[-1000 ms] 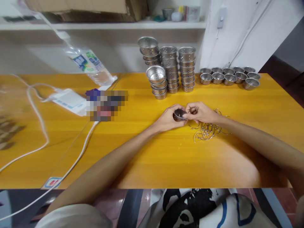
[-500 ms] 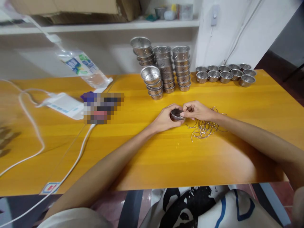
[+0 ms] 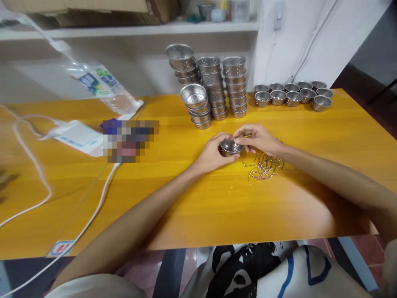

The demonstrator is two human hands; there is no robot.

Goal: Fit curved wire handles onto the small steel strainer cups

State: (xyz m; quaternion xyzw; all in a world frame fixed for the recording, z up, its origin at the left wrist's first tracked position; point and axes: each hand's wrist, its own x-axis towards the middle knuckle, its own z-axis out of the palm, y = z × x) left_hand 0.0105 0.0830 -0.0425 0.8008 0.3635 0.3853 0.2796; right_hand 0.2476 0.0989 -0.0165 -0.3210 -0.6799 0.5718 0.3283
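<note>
My left hand (image 3: 211, 155) curls round a small perforated metal cup (image 3: 230, 147) in the middle of the yellow table (image 3: 217, 207). The cup's open side faces up. My right hand (image 3: 259, 140) pinches at the cup's right rim with fingers pressed together; a thin wire handle seems to be between them, but it is too small to see clearly. A heap of loose wire handles (image 3: 265, 166) lies on the table just under and to the right of my right hand.
Stacks of perforated cups (image 3: 211, 89) stand at the back centre. Single cups in rows (image 3: 293, 96) sit at the back right. A plastic bag (image 3: 99, 85), a white packet (image 3: 76, 135) and a white cable (image 3: 31, 165) lie to the left. A shelf runs behind.
The cup has been turned so its open side now faces up. My right hand shifted to the cup's rim. The view drifted slightly.
</note>
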